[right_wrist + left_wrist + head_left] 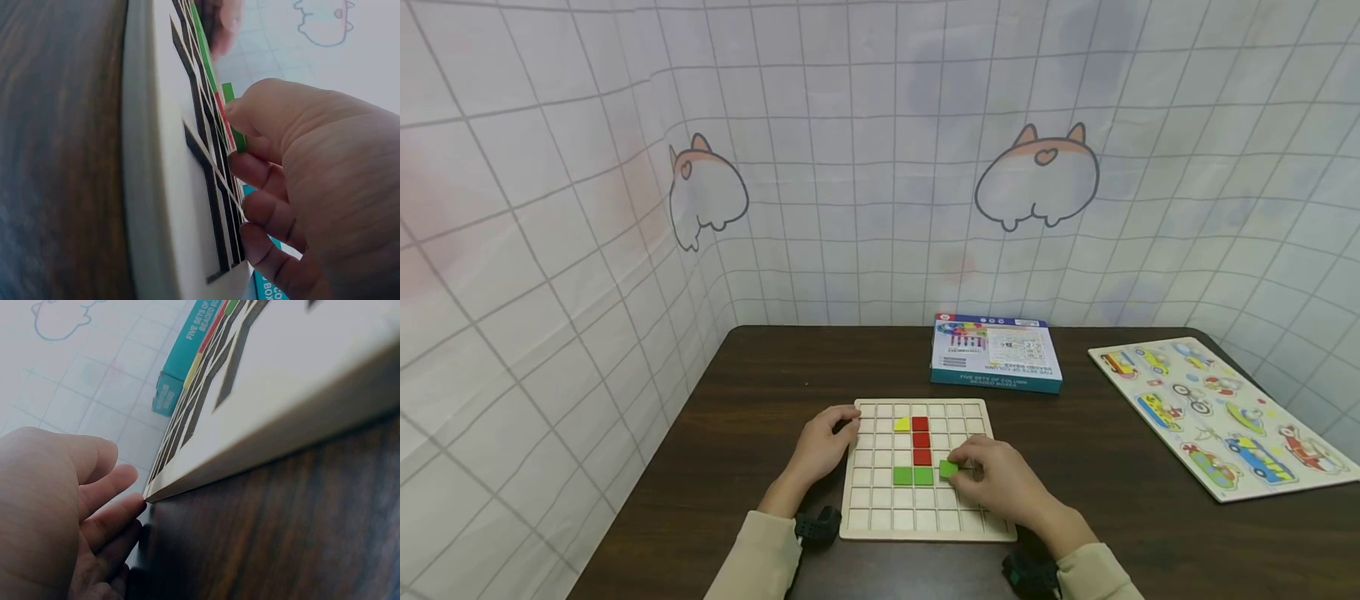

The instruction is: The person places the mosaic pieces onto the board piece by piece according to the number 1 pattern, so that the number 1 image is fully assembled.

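A pale wooden grid board (925,523) lies on the dark table. Three red tiles (921,440) form a column in it, with a yellow tile (902,425) left of the top one. Two green tiles (913,476) lie side by side below the reds. My right hand (1000,479) pinches another green tile (948,469) between thumb and fingers, just right of that green pair; the right wrist view shows this tile (229,94) standing off the board's surface. My left hand (820,446) rests at the board's upper left edge, fingers loosely extended, fingertips at the corner.
Behind the board lies a blue and white box (996,354) with printed lettering. At the right is a picture puzzle board (1225,417) with vehicles on it. A white gridded curtain (865,167) hangs round the table's back and sides.
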`<state>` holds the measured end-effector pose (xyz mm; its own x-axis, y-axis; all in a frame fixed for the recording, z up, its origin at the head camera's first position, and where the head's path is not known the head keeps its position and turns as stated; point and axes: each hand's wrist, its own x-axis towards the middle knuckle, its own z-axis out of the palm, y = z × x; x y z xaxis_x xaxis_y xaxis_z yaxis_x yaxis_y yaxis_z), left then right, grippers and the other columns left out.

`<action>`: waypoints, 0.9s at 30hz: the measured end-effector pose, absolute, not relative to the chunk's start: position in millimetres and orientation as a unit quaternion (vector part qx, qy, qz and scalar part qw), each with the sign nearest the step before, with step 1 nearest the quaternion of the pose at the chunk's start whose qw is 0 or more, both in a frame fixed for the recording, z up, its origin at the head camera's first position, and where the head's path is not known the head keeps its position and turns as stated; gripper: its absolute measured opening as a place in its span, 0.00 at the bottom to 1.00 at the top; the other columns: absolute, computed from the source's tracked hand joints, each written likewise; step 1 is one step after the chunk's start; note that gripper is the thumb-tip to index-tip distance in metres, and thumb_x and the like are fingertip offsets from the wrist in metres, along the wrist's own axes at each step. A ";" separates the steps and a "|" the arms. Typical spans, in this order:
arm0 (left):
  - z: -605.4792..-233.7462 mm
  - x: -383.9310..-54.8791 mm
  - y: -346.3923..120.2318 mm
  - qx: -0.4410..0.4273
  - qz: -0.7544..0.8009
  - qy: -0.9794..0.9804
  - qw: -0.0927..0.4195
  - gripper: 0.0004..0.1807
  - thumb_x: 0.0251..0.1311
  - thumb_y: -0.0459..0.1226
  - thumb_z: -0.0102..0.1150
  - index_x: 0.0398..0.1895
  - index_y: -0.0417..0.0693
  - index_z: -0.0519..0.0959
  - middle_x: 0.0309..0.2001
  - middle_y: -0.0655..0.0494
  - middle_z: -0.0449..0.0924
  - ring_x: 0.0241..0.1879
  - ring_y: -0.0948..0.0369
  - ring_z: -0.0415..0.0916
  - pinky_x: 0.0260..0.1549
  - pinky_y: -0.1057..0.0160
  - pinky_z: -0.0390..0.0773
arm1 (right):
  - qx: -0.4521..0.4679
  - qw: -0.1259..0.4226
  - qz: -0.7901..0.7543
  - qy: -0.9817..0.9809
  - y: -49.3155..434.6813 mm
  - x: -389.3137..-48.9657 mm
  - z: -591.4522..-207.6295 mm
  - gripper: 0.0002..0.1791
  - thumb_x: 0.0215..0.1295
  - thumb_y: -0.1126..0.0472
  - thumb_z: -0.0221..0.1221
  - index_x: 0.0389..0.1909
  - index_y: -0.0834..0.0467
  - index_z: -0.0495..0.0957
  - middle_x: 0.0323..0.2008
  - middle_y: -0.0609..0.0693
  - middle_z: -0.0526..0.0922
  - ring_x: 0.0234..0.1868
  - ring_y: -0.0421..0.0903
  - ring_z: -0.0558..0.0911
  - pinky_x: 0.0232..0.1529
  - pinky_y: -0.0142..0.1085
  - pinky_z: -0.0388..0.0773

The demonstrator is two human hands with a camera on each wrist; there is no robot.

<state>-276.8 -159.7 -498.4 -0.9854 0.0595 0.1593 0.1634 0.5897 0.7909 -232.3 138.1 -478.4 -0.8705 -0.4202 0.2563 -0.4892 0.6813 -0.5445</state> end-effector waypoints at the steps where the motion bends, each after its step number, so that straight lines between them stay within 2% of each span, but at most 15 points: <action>1: -498.3 -276.9 -159.9 -0.063 -0.449 -0.890 0.059 0.16 0.71 0.42 0.53 0.57 0.49 0.80 0.61 0.49 0.75 0.65 0.48 0.68 0.63 0.42 0.66 | 0.251 0.056 0.312 -0.915 137.8 -232.2 -478.1 0.08 0.59 0.57 0.68 0.39 0.47 0.85 0.36 0.35 0.79 0.31 0.37 0.72 0.33 0.32 0.73; 16: -498.0 -275.6 -159.6 -0.059 -0.450 -0.889 0.059 0.16 0.70 0.42 0.54 0.57 0.49 0.80 0.62 0.49 0.75 0.65 0.49 0.68 0.63 0.43 0.66 | 0.261 0.049 0.291 -0.919 133.3 -231.6 -478.5 0.07 0.58 0.60 0.68 0.37 0.49 0.85 0.36 0.37 0.77 0.31 0.37 0.71 0.33 0.30 0.71; 27: -498.9 -275.9 -159.8 -0.060 -0.450 -0.889 0.056 0.16 0.71 0.42 0.54 0.58 0.50 0.79 0.62 0.49 0.74 0.65 0.48 0.68 0.63 0.42 0.66 | 0.261 0.019 0.311 -0.913 136.1 -229.3 -476.9 0.08 0.61 0.58 0.68 0.41 0.48 0.86 0.38 0.38 0.76 0.36 0.37 0.75 0.39 0.35 0.76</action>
<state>-275.9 -159.8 -498.9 -0.9866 0.0565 0.1529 0.1566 0.5880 0.7935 -229.3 136.1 -476.9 -0.8625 -0.4656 0.1984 -0.4898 0.6693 -0.5587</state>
